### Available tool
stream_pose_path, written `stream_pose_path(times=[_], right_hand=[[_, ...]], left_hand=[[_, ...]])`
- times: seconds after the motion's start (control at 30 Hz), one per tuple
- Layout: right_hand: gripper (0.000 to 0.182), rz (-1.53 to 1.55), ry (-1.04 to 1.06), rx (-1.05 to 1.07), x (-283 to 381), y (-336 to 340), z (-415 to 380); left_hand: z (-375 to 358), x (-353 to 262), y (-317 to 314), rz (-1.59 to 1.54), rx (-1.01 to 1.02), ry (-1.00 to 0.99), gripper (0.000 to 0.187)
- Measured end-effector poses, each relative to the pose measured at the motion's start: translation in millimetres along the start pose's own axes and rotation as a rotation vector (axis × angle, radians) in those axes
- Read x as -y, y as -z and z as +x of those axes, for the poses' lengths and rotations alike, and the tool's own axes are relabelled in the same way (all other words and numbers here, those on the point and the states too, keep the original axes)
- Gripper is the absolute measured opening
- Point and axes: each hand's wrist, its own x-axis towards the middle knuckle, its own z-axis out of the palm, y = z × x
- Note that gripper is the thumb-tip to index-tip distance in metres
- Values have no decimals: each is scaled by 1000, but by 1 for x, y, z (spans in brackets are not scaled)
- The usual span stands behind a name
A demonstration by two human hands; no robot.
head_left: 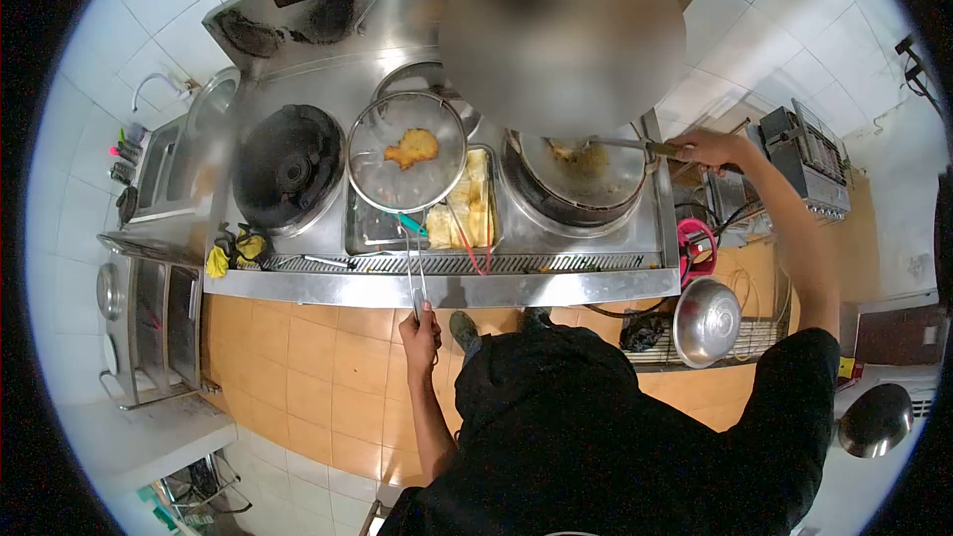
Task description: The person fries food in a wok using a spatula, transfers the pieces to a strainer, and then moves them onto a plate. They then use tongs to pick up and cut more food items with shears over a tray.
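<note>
My left hand [421,337] is closed around the long wire handle of a round mesh strainer [372,174]. In the mesh lies one golden-brown fried piece [411,148]. The strainer hangs over a metal tray [365,236] with pale yellow flat pieces [462,223] in it. Over at the right burner, my right hand [711,150] grips the wooden handle of a long metal cooking utensil [620,143]. Its far end reaches into a wok [586,184] of cloudy liquid, where a pale piece of food shows; the shape of its head is hard to make out.
A blackened round burner cover [290,171] sits at the left of the steel stove [447,290]. Yellow cloths [218,260] lie at its front left corner. Right of the stove are a pink basin [697,248] and an upturned metal bowl [707,323]. A blurred oval hides the back.
</note>
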Motion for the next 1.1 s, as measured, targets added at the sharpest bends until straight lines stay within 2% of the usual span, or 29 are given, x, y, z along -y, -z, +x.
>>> stream_pose_path(times=[0.03,0.07,0.17,0.23,0.33,0.43,0.53,0.63,0.7,0.73,0.8,0.97,1.03,1.1], right_hand=[[44,-7,-37,34,6,-5,-6],[44,54,37,82,-9,-13,3],[46,102,82,121,-50,-31,23],[48,94,29,113,-29,-31,-11],[51,52,35,14,-25,-35,-43],[53,48,-33,-6,-32,-39,-65],[55,137,-121,-114,-45,-58,-78],[54,276,-48,-237,-62,-97,-78],[53,267,208,-446,-96,-150,-41],[53,268,209,-448,-94,-172,-35],[52,588,133,-468,-78,-206,-27],[52,552,268,-591,-70,-241,-14],[52,835,106,-479,-44,-236,-27],[55,856,155,-432,-35,-238,-31]], left_hand=[[2,1,1,2,8,-13,40],[3,1,1,5,16,-25,41],[4,-7,0,17,19,-9,42],[6,-7,0,24,30,-13,42],[9,-8,-1,32,38,-16,42],[12,-9,-2,33,45,-29,42],[14,-10,-3,25,52,-39,42],[18,-8,-4,24,34,-25,41],[18,-8,-4,36,24,-16,41],[17,-9,-5,26,27,-1,41],[19,-9,-7,14,24,13,40],[18,-12,-5,35,69,-5,39],[16,-17,-6,42,73,-6,39],[15,-18,-7,49,77,-8,39]])
